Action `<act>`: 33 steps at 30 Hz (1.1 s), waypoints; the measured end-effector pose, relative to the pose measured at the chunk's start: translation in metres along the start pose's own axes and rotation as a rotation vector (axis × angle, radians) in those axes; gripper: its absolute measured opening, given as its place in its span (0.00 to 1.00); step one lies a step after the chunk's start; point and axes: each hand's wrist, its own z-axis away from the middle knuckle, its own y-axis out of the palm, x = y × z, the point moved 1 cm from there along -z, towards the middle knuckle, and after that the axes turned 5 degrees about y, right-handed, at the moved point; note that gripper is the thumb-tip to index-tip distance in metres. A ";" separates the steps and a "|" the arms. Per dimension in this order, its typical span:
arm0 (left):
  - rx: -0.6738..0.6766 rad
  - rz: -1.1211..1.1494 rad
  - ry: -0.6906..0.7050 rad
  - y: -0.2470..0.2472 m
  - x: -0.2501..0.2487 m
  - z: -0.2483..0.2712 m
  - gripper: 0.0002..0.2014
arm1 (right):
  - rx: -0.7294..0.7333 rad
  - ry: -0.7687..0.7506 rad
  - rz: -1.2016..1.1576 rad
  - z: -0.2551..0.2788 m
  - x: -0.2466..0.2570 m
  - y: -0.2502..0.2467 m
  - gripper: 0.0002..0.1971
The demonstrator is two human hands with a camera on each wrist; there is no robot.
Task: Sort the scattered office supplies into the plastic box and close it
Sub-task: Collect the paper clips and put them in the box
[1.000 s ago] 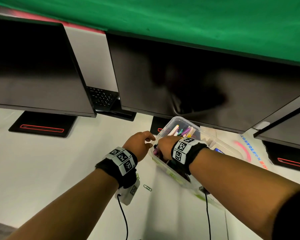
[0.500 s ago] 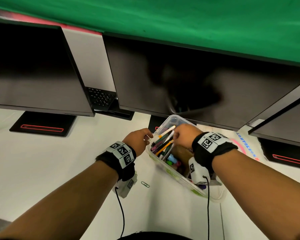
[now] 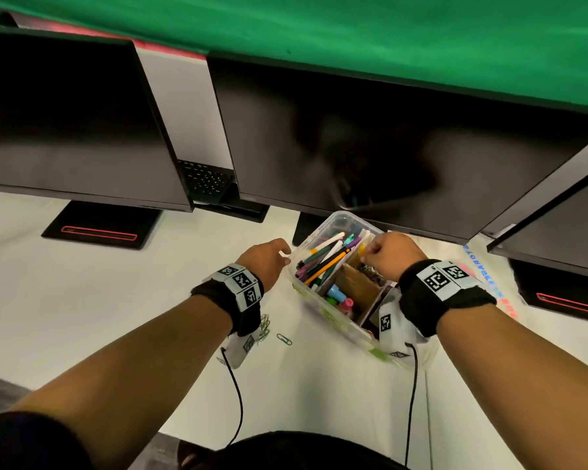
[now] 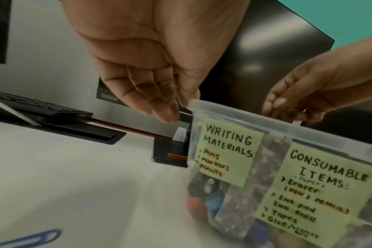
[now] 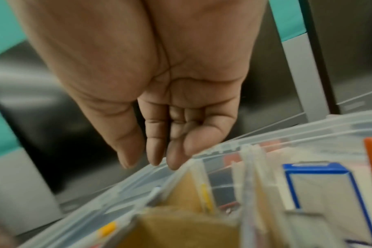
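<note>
A clear plastic box (image 3: 333, 321) without a lid stands on the white desk, split by cardboard dividers. Pens and markers (image 3: 323, 259) fill its left compartment. Green notes on its wall read "Writing materials" (image 4: 227, 151) and "Consumable items" (image 4: 321, 189). My left hand (image 3: 269, 261) holds the box's (image 4: 244, 123) left corner rim between thumb and fingers (image 4: 168, 115). My right hand (image 3: 387, 256) hovers over the middle compartments; its fingers (image 5: 155, 157) hang relaxed and empty above the rim (image 5: 223, 147). Loose paper clips (image 3: 264, 329) and a green one (image 3: 284, 339) lie on the desk beside my left wrist.
Large dark monitors (image 3: 353, 147) overhang the box from behind, with another (image 3: 65, 130) on the left. A black stand base (image 3: 99, 228) and a keyboard (image 3: 207, 179) sit at the back left. A blue-and-white carton (image 5: 321, 189) stands in the box's right compartment.
My right hand has moved right, from the pen compartment to above the middle compartments, uncovering the pens. My left hand stays at the box's left corner.
</note>
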 end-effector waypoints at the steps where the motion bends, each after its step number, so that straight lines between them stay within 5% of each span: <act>1: -0.008 -0.009 -0.007 0.000 0.004 0.003 0.13 | 0.016 -0.027 -0.036 0.008 0.008 0.003 0.09; 11: 0.251 -0.316 -0.177 0.001 0.101 0.036 0.21 | 0.253 -0.423 0.048 0.057 0.096 0.085 0.11; 16: 0.290 -0.362 -0.147 0.006 0.138 0.047 0.26 | 0.378 -0.240 0.305 0.049 0.087 0.146 0.19; 21: 0.355 -0.349 -0.081 0.013 0.151 0.042 0.34 | 0.399 0.070 0.172 0.046 0.071 0.182 0.43; 33: 0.389 -0.308 0.128 0.028 0.142 0.028 0.53 | 0.226 0.109 -0.157 0.018 0.109 0.209 0.25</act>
